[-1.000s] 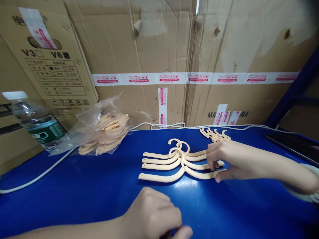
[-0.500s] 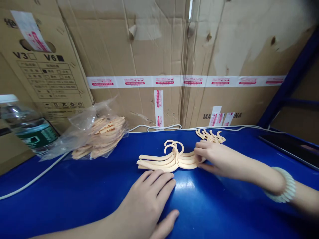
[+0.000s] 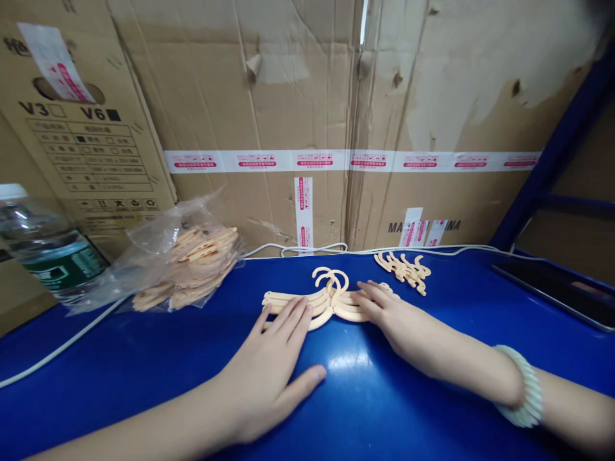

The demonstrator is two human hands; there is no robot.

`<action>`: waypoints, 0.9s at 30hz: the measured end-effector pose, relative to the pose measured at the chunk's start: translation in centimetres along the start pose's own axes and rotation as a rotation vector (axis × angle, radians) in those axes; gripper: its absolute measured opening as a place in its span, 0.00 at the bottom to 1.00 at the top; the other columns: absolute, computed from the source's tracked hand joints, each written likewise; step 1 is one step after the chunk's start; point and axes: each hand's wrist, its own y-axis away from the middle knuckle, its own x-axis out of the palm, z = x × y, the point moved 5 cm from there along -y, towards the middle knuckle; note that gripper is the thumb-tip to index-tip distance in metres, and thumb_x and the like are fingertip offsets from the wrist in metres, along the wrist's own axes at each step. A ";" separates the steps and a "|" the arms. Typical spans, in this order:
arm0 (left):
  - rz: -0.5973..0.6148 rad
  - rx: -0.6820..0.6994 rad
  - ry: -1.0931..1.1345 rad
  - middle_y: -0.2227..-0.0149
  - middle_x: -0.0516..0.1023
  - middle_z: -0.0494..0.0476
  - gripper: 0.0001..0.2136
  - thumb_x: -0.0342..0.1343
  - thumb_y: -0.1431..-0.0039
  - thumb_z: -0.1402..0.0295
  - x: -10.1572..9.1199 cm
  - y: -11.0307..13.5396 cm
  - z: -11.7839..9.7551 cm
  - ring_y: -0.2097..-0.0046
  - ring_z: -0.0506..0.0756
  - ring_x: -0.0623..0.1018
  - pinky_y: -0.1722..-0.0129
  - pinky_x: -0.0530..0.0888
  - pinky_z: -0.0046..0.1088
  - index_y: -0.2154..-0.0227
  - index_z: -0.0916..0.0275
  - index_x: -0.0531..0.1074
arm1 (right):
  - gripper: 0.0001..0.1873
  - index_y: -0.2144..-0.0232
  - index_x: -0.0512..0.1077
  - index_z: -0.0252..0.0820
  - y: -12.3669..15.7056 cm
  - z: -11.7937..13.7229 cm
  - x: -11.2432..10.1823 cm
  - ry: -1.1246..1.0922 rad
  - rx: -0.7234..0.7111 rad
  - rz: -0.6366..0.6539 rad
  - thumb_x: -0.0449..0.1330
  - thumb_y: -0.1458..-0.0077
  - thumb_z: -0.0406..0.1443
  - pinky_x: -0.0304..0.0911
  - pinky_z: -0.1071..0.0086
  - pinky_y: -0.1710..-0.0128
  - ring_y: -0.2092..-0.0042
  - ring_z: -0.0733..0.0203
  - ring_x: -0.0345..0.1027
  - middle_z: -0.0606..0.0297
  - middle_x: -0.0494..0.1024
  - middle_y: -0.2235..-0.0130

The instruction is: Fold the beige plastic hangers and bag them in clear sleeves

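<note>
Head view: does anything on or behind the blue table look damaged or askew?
The cardboard behind the table looks damaged: its surface paper is torn, with a curled scrap lifting above the tape. The hangers sit unevenly, hooks out of line.

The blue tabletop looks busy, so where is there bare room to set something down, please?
Bare patches: the near middle, between left hand and right hand; the left, between white cable and left forearm; the right, between right forearm and dark flat device. Crowded: the hangers, under both hands; the back left, with bag and bottle.
</note>
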 end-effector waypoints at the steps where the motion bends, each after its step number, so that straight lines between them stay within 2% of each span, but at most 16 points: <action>1: 0.010 -0.007 0.008 0.30 0.49 0.66 0.33 0.41 0.30 0.51 -0.1 -0.3 0.4 0.30 0.67 0.53 0.35 0.53 0.59 0.31 0.65 0.46 | 0.30 0.39 0.66 0.36 -0.4 -0.4 0.0 -0.015 -0.001 -0.048 0.49 0.44 0.21 0.62 0.47 0.40 0.36 0.43 0.59 0.42 0.67 0.38; 4: 0.037 -0.058 0.010 0.29 0.48 0.67 0.33 0.39 0.30 0.50 0.2 -0.9 1.7 0.29 0.66 0.51 0.35 0.53 0.58 0.31 0.66 0.45 | 0.24 0.43 0.69 0.36 -1.3 -1.0 -0.1 -0.053 -0.012 -0.137 0.47 0.38 0.24 0.65 0.50 0.43 0.42 0.47 0.67 0.45 0.72 0.43; 7: -0.027 -0.082 -0.011 0.30 0.50 0.69 0.34 0.42 0.31 0.51 0.3 -0.9 2.1 0.30 0.68 0.52 0.34 0.52 0.58 0.31 0.68 0.47 | 0.21 0.45 0.71 0.36 -1.7 -1.1 -0.3 -0.067 -0.015 -0.160 0.47 0.36 0.27 0.67 0.50 0.45 0.45 0.47 0.70 0.46 0.75 0.46; 11: -0.164 0.037 -0.044 0.32 0.59 0.66 0.27 0.47 0.31 0.62 -0.7 -0.6 0.8 0.31 0.67 0.58 0.35 0.52 0.58 0.32 0.63 0.53 | 0.17 0.50 0.74 0.38 -1.7 -1.2 -0.7 -0.094 -0.022 -0.186 0.49 0.36 0.28 0.70 0.52 0.48 0.48 0.49 0.71 0.49 0.77 0.50; 15: -0.243 0.144 -0.045 0.38 0.69 0.66 0.21 0.47 0.34 0.73 -1.9 -0.6 -0.7 0.38 0.65 0.67 0.39 0.64 0.51 0.39 0.63 0.64 | 0.15 0.53 0.74 0.37 -1.6 -1.2 -0.9 -0.099 -0.023 -0.210 0.51 0.37 0.27 0.71 0.54 0.50 0.51 0.51 0.72 0.50 0.78 0.52; 19: -0.261 0.181 -0.024 0.49 0.77 0.66 0.16 0.44 0.33 0.74 -2.2 -0.6 -1.1 0.48 0.65 0.74 0.47 0.70 0.48 0.49 0.67 0.73 | 0.14 0.55 0.73 0.38 -1.6 -0.7 -1.3 -0.061 -0.031 -0.228 0.51 0.38 0.26 0.69 0.51 0.51 0.50 0.49 0.70 0.50 0.76 0.51; 23: -0.249 0.143 -0.009 0.48 0.76 0.66 0.16 0.45 0.34 0.73 -1.9 -0.7 -0.7 0.46 0.66 0.72 0.46 0.68 0.49 0.49 0.66 0.72 | 0.15 0.55 0.71 0.39 -1.5 0.2 -1.5 0.005 -0.045 -0.223 0.50 0.40 0.24 0.66 0.49 0.53 0.50 0.46 0.67 0.50 0.75 0.51; 27: -0.232 0.120 -0.008 0.46 0.76 0.66 0.16 0.46 0.35 0.72 -1.9 -0.6 -0.6 0.45 0.66 0.72 0.44 0.66 0.51 0.49 0.65 0.73 | 0.12 0.62 0.72 0.37 -1.5 0.7 -1.5 0.060 -0.053 -0.214 0.49 0.39 0.25 0.66 0.54 0.59 0.57 0.48 0.67 0.50 0.75 0.58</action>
